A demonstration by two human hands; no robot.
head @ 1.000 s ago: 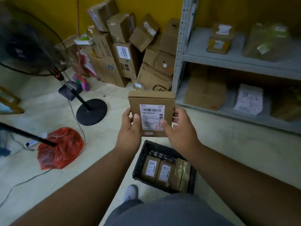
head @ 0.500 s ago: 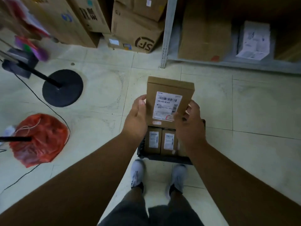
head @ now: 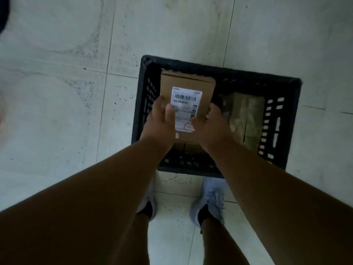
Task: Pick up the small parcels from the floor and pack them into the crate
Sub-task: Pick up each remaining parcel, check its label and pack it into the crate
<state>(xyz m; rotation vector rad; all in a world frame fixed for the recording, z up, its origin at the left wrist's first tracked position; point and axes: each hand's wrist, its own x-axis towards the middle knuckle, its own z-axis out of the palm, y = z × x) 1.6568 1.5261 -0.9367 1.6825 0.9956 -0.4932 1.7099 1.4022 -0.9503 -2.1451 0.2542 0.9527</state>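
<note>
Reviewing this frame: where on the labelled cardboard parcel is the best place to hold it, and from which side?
Probably by its two long side edges near the lower end, coming from the person's side, as the left hand and right hand do now. The cardboard parcel is flat and narrow enough to span, so thumbs rest on the labelled face while it is held over the black crate.

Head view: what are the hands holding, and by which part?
A flat brown cardboard parcel, gripped at its near lower edges: left hand on the left side, right hand on the right.
</note>
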